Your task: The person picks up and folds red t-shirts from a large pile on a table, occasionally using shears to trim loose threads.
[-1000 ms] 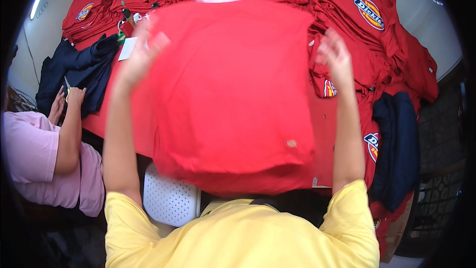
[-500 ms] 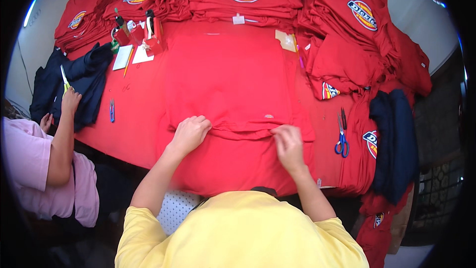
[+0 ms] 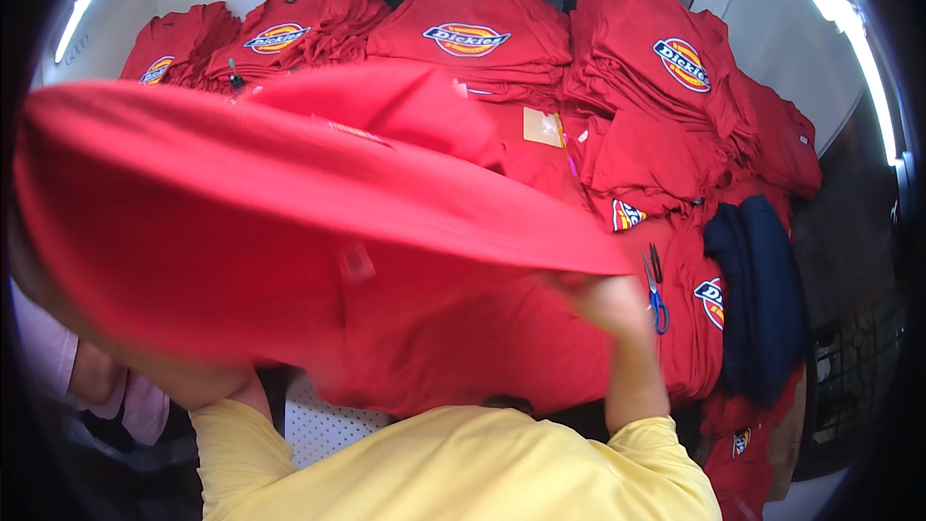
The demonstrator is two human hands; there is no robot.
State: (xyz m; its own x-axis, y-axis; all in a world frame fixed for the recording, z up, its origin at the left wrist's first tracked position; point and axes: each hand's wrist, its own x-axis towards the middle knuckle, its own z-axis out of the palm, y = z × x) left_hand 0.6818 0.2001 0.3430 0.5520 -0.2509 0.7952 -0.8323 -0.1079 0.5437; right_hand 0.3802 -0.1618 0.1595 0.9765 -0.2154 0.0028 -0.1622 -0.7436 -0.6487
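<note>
Holding a red garment aslant in the air, head view, the person's right hand grasping its right end, left hand hidden behind it, grip impossible to tell, blue-handled scissors lying near the right hand, folded navy cloth farther right.

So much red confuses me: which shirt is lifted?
The blurred shirt stretched across the left, held by the right hand; red shirts behind lie piled.

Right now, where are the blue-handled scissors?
In the head view, the scissors lie right of centre, just right of the right grip and left of the navy cloth, with a small dark tool beside their blades.
</note>
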